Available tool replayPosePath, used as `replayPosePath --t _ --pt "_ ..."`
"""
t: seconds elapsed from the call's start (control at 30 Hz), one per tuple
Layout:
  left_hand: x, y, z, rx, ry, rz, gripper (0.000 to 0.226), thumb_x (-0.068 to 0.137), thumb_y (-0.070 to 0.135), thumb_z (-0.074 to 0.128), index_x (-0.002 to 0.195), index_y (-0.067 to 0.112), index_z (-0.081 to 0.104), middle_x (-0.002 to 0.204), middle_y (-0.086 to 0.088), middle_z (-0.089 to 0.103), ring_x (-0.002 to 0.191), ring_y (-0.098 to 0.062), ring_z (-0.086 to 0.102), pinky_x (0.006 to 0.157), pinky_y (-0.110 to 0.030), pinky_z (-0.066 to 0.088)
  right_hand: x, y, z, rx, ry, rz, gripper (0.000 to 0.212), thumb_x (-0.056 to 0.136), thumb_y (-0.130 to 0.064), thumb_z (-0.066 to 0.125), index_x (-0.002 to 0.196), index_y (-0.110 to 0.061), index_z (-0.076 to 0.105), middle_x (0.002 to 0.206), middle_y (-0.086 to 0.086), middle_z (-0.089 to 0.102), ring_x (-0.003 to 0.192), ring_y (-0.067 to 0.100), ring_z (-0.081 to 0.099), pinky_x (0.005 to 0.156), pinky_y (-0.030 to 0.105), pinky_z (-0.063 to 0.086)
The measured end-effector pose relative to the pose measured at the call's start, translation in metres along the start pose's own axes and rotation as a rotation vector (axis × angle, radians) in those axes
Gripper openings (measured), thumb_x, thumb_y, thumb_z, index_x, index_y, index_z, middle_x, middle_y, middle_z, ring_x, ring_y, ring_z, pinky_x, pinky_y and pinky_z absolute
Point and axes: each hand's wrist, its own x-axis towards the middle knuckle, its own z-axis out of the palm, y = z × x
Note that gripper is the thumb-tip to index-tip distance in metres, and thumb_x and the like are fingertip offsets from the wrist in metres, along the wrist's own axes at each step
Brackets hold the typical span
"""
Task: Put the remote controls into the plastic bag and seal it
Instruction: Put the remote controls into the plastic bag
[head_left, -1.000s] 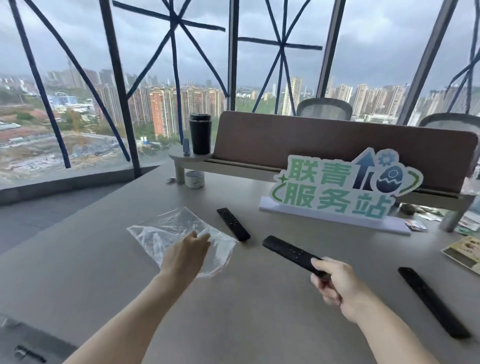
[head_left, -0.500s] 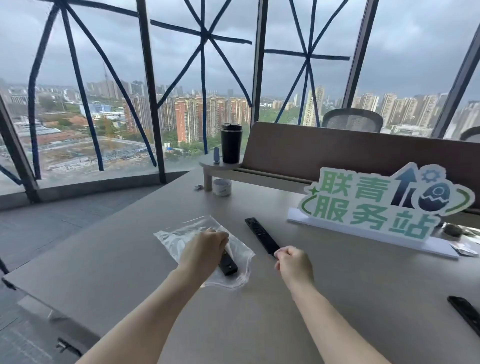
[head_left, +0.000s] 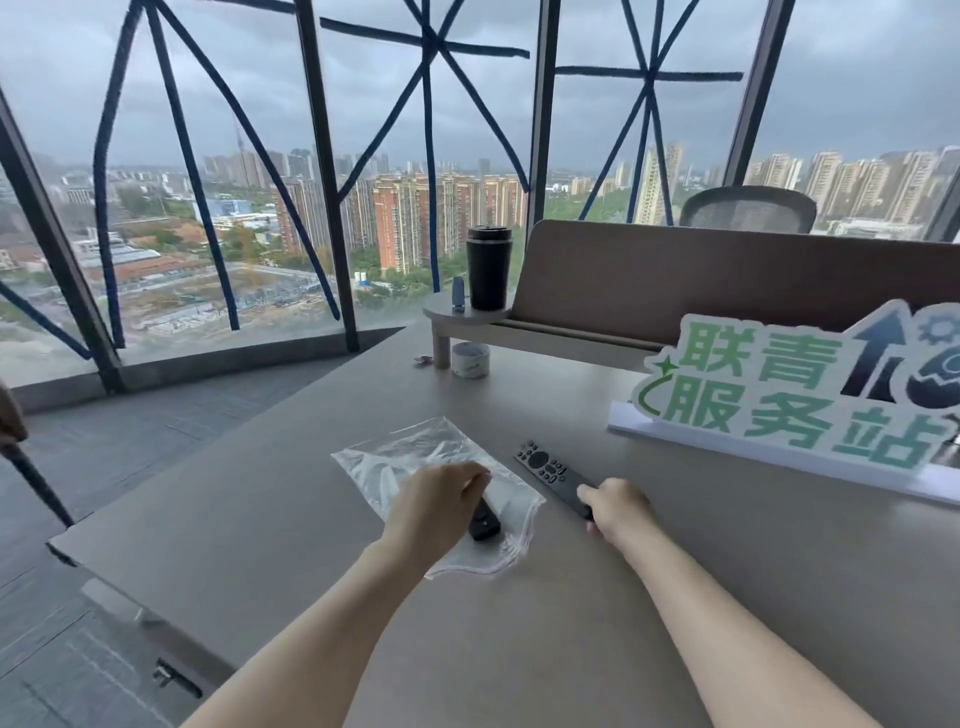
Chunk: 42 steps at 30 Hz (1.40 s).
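A clear bag (head_left: 415, 467) lies flat on the grey table (head_left: 519, 649), near its left edge. The left hand (head_left: 436, 506) rests on the bag, fingers curled down over a black remote (head_left: 484, 524) whose end shows at the bag's mouth; whether it pinches the remote or the plastic cannot be told. Just right of the bag, apart from it, a second remote (head_left: 550, 475) lies buttons up, and the right hand (head_left: 615, 506) is closed around its near end. At the far edge a black cup (head_left: 488, 273) stands on a small shelf (head_left: 467, 314), a tape roll (head_left: 470, 359) beneath it. A green sign (head_left: 789, 389) stands toward the right edge.
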Motion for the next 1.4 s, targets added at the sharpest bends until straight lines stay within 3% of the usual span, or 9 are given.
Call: replayPosePath --t 0.07,0.17,0.63,0.73,0.87,1.0,1.1,1.23,1.4 --pt "0.006 0.013 0.004 -0.04 0.0 0.019 0.028 0.093 0.033 0.049 0.086 0.017 0.071 0.085 -0.001 0.075 0.081 -0.023 0.063 0.074 -0.035 0.05 -0.026 0.02 -0.036 0.315 -0.069 0.073 0.026 0.092 -0.025 0.054 0.071 -0.01 0.053 0.052 0.009 0.058 0.03 0.018 0.038 0.04 0.021 0.025" --pt "0.018 0.047 0.009 -0.098 0.012 0.061 0.027 0.093 0.032 0.05 0.094 0.018 0.074 0.089 -0.004 0.076 0.085 -0.025 0.066 0.073 -0.033 0.049 -0.08 0.052 -0.1 0.583 -0.117 0.066 0.019 0.095 -0.021 0.051 0.084 -0.006 0.055 0.051 0.008 0.053 0.03 0.011 0.02 0.036 0.014 0.015" --pt "0.002 0.218 0.042 -0.134 -0.055 0.279 0.031 0.092 0.033 0.048 0.088 0.014 0.072 0.082 -0.01 0.074 0.065 -0.023 0.064 0.059 -0.032 0.05 -0.154 0.086 -0.148 0.491 -0.007 0.027 0.03 0.099 -0.03 0.052 0.081 -0.006 0.055 0.06 0.012 0.062 0.03 0.012 0.027 0.035 0.02 0.019" --pt "-0.006 0.231 0.047 -0.183 -0.08 0.292 0.031 0.091 0.031 0.05 0.079 0.012 0.071 0.069 -0.008 0.072 0.052 -0.019 0.059 0.051 -0.029 0.045 -0.149 0.095 -0.151 0.499 0.057 0.022 0.032 0.101 -0.031 0.046 0.097 -0.006 0.065 0.067 0.007 0.071 0.036 0.013 0.032 0.039 0.023 0.024" --pt "-0.015 0.231 0.064 -0.224 -0.117 0.264 0.032 0.088 0.033 0.054 0.07 0.011 0.066 0.067 -0.004 0.069 0.065 -0.024 0.06 0.061 -0.033 0.048 -0.146 0.149 -0.181 0.298 0.448 0.055 0.022 0.091 -0.019 0.051 0.075 -0.016 0.067 0.064 0.0 0.072 0.056 0.02 0.057 0.057 0.034 0.043" --pt "-0.023 0.232 0.078 -0.287 -0.146 0.221 0.029 0.088 0.035 0.054 0.08 0.012 0.071 0.074 -0.003 0.073 0.071 -0.024 0.064 0.068 -0.035 0.052 -0.137 0.221 -0.222 -0.09 0.652 0.268 0.03 0.094 -0.032 0.049 0.114 -0.012 0.061 0.118 0.017 0.059 0.102 0.038 0.061 0.082 0.041 0.046" --pt "-0.025 0.24 0.082 -0.307 -0.149 0.231 0.031 0.087 0.037 0.054 0.079 0.012 0.07 0.07 -0.004 0.071 0.068 -0.024 0.063 0.067 -0.036 0.053 -0.133 0.256 -0.238 -0.243 0.627 0.371 0.044 0.096 -0.039 0.048 0.121 -0.004 0.055 0.127 0.019 0.053 0.11 0.039 0.057 0.089 0.045 0.048" --pt "-0.02 0.244 0.076 -0.326 -0.11 0.208 0.035 0.088 0.034 0.054 0.063 0.01 0.059 0.054 -0.001 0.058 0.057 -0.025 0.054 0.059 -0.034 0.047 -0.126 0.262 -0.245 -0.298 0.544 0.393 0.028 0.09 -0.038 0.057 0.093 -0.01 0.062 0.097 0.012 0.066 0.083 0.032 0.062 0.071 0.034 0.048" --pt "-0.02 0.229 0.073 -0.302 -0.148 0.19 0.025 0.088 0.033 0.055 0.077 0.018 0.072 0.068 0.001 0.069 0.068 -0.022 0.062 0.063 -0.03 0.048 -0.152 0.231 -0.25 0.283 0.184 0.305 0.021 0.085 -0.024 0.062 0.075 -0.008 0.052 0.059 0.01 0.049 0.039 0.019 0.036 0.042 0.022 0.027"
